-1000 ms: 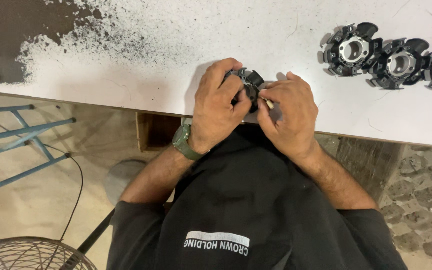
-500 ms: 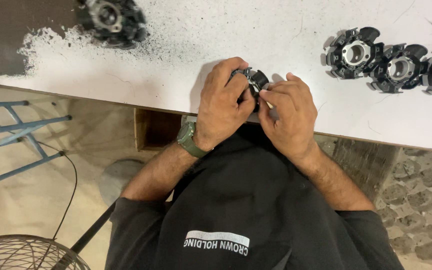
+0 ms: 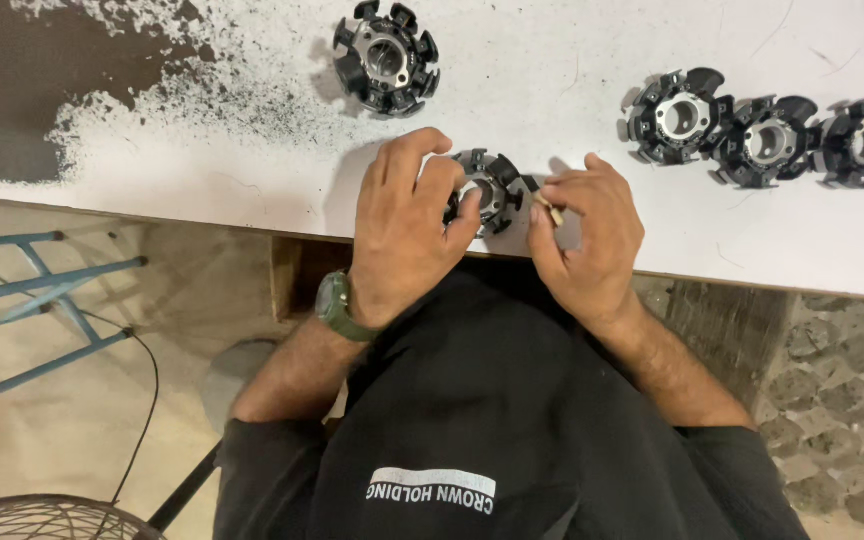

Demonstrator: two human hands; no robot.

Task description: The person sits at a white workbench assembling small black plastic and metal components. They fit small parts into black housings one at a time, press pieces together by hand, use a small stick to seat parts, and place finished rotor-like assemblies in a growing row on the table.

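Since a moment ago the view has tipped so a fourth black part now shows at upper centre, while the left hand (image 3: pixel 414 232) still grips the black slotted ring (image 3: pixel 484 190) at the desk's (image 3: pixel 202 190) near edge and the right hand (image 3: pixel 584 240) pinches a small pin (image 3: pixel 546 204) at its rim.

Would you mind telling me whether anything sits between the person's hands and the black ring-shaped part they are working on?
Nothing visible does. The left hand already grips the black ring-shaped part at the edge of the white table, and the right hand touches its side with a small stick pinched in its fingers.
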